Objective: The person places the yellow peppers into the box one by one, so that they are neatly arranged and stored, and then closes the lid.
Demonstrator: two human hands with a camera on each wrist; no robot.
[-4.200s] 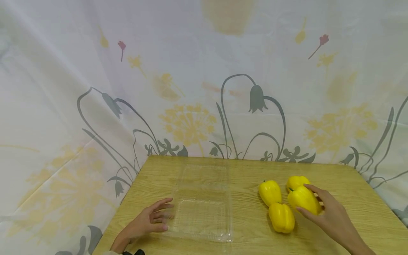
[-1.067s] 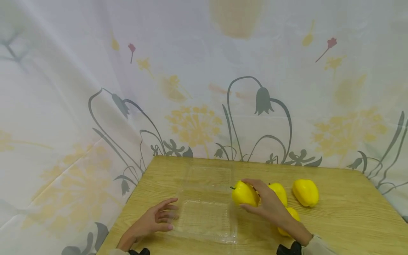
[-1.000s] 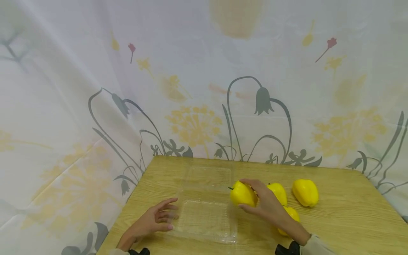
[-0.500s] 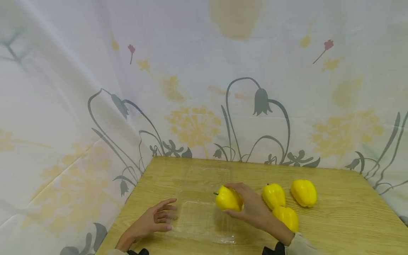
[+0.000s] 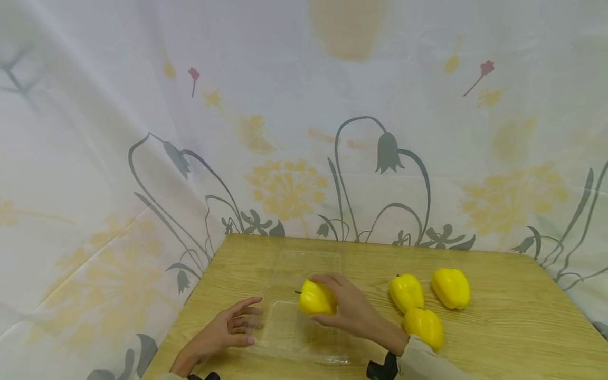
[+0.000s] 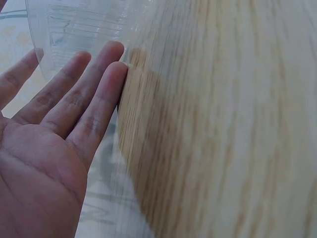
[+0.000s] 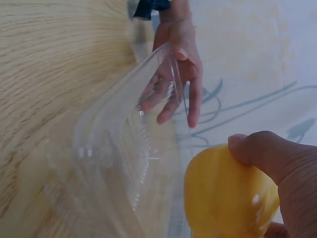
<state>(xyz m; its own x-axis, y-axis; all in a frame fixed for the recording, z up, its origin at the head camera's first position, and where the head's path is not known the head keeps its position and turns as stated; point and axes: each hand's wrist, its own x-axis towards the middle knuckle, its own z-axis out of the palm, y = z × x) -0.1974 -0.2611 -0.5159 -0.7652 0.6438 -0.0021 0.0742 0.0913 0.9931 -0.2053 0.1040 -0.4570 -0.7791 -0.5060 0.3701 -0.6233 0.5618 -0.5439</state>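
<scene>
A yellow bell pepper [image 5: 315, 298] with a green stem is gripped between the thumb and fingers of my right hand [image 5: 349, 311]. Pepper and hand are above the near part of a clear plastic clamshell container [image 5: 337, 360], whose lid [image 5: 311, 253] lies folded back behind it. In the right wrist view the pepper [image 7: 223, 193] is held beside the container's clear wall [image 7: 106, 109]. My left hand [image 5: 228, 327] is at the container's left side, fingers extended and relaxed. The left wrist view shows its fingertips close to the clear plastic [image 6: 86, 25]; contact is hard to tell.
Right of the container are three more yellow bell peppers: one behind [image 5: 406, 292], one nearer [image 5: 424, 328] touching it, and one farther right [image 5: 450, 288]. All lie on a wood-grain table [image 5: 513, 316]. A flower-printed curtain [image 5: 285, 105] surrounds the far and left edges.
My right hand picked up one pepper from the group on the right and carried it left, from beside the container to above it. The left hand stays in place.
</scene>
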